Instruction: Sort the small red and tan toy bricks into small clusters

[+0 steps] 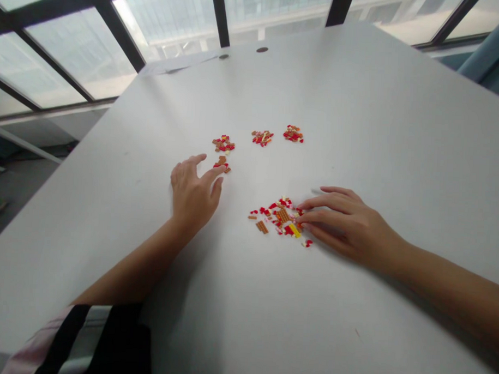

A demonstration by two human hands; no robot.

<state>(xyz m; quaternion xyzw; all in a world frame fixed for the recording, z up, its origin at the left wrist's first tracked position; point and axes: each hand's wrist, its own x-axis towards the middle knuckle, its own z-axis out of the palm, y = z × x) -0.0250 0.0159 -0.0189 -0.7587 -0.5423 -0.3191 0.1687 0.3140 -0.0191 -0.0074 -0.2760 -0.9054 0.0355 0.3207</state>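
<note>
Small red, brown, white and yellow building bricks lie in groups on a white table [245, 296]. My left hand [194, 190], fingers apart, rests beside a little cluster of brown and red bricks [222, 162], one fingertip touching it. My right hand [346, 220] lies with its fingers stretched out at the right edge of the largest brick pile [281, 214]. Its fingertips touch or cover some bricks there. In that pile are a yellow brick [294, 230] and a loose brown brick [261, 227] at its lower left.
Beyond my left hand is another brick heap [223, 143]. Two more, a middle heap [262, 137] and a right heap [293, 133], lie to its right. Paper [176, 64] lies at the far left table edge, near two dark round discs [262, 49]. Windows stand behind.
</note>
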